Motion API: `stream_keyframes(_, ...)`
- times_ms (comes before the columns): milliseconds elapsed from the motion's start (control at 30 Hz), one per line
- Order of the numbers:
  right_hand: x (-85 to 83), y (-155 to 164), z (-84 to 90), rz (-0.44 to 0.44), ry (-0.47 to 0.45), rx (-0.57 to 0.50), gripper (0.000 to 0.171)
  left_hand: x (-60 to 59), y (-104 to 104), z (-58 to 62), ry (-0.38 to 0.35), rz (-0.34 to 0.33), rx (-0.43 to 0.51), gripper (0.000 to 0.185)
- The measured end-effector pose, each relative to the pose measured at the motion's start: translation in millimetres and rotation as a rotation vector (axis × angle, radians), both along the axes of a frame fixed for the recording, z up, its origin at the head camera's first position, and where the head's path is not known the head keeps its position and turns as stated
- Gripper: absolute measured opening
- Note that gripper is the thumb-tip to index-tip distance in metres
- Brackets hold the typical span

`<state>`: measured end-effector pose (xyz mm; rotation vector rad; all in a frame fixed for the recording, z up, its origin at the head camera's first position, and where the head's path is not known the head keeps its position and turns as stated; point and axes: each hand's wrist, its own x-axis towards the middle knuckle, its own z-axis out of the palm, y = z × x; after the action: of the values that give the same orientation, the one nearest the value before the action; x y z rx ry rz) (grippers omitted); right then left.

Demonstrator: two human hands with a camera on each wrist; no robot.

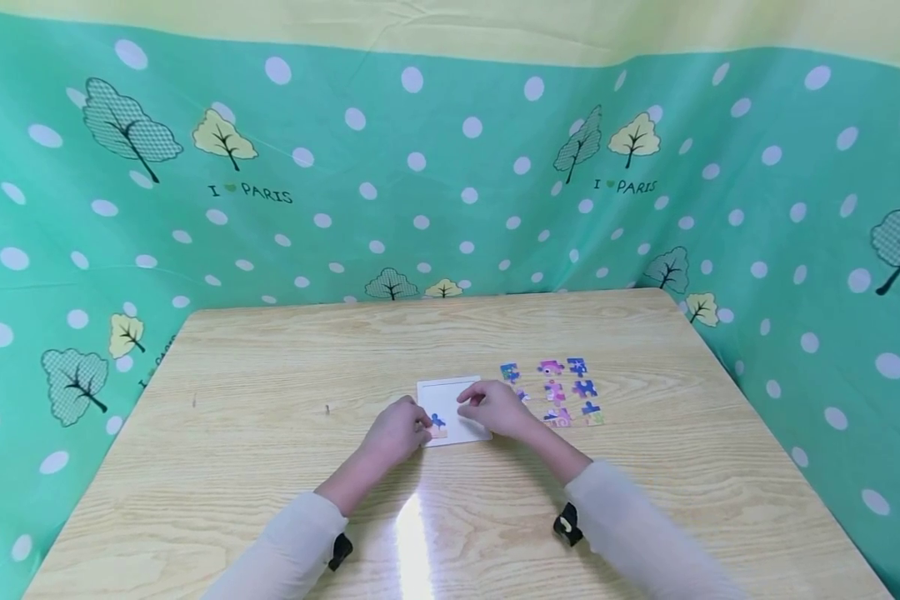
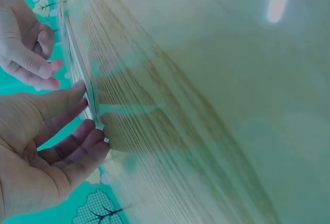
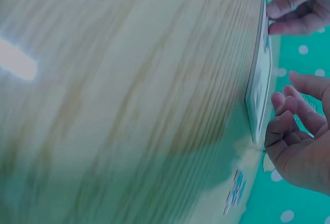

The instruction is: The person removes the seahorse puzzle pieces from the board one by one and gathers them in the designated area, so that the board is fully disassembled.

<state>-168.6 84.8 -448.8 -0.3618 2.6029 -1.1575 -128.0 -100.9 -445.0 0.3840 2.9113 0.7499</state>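
The thin, light, stiff puzzle tray (image 1: pixel 453 402) lies flat on the desk (image 1: pixel 270 433); left hand (image 1: pixel 397 429) pinches its left edge, right hand (image 1: pixel 495 408) hovers loosely curled, holding nothing; best gripped by the edges.

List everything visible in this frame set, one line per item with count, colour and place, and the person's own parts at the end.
puzzle tray: one, white, flat on the table near its middle, between the two hands.
placed puzzle piece: one, blue and tan, in the tray's near left corner by the left hand's fingertips.
loose puzzle pieces: about nine, pink, blue and mixed colours, laid in rows on the table right of the tray.
table: one, light wood grain, with a bright glare patch near the front edge.
backdrop cloth: one, teal with white dots, trees and "I love Paris" print, yellow band on top, behind and beside the table.
left hand: one, cream sleeve, at the tray's left edge.
right hand: one, cream sleeve, fingers curled over the tray's right side.
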Motion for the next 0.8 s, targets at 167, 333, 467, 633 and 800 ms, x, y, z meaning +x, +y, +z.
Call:
stream_keyframes(167,2.3,-13,-3.7,0.093,-0.011,0.025,0.026,-0.9,0,0.3,-0.023,0.015,0.003,0.013)
stream_keyframes(333,3.1,-23,-8.0,0.152,0.001,0.062,0.034,-1.2,0,0.9,-0.03,0.014,0.002,0.013)
stream_keyframes(467,3.2,-27,-9.6,0.163,0.007,0.081,0.038,-1.5,0,-0.3,-0.039,0.016,-0.001,0.014)
stream_keyframes(633,2.5,-29,-12.1,0.183,0.03,0.112,0.039,-1.9,-1,-1.7,-0.04,0.016,0.008,0.014)
stream_keyframes(800,3.2,-31,-13.4,0.183,0.058,0.123,0.035,-1.8,-2,-1.0,-0.038,0.015,0.018,0.014)
